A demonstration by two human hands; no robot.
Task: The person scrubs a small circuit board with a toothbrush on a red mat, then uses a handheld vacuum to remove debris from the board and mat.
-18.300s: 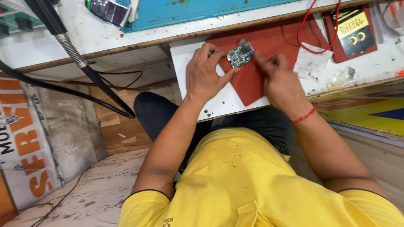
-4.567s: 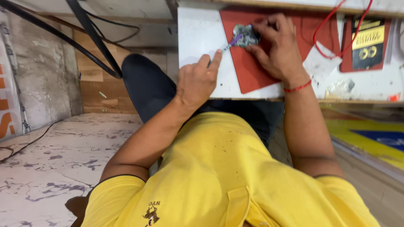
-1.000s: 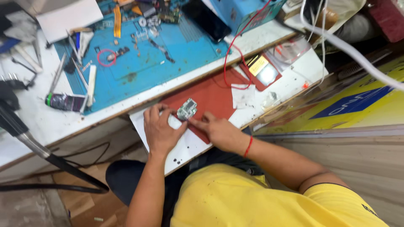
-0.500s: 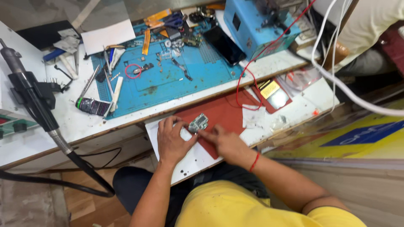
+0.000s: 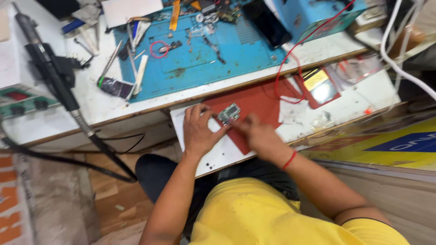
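– So, where does the small green circuit board (image 5: pixel 228 113) sit?
– On the dark red rubber mat (image 5: pixel 261 100) over the white pull-out surface (image 5: pixel 218 154), just below the blue work mat (image 5: pixel 200 50). My left hand (image 5: pixel 198 131) pinches its left edge with curled fingers

– And the right hand (image 5: pixel 255 134)?
– It touches the board's lower right corner; it's blurred, so I cannot tell whether those fingers grip anything

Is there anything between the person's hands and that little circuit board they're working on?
Nothing visible. The left hand already grips the circuit board at its left edge, over the red mat. The right hand is blurred, its fingers right at the board's lower right side, with no object between them.
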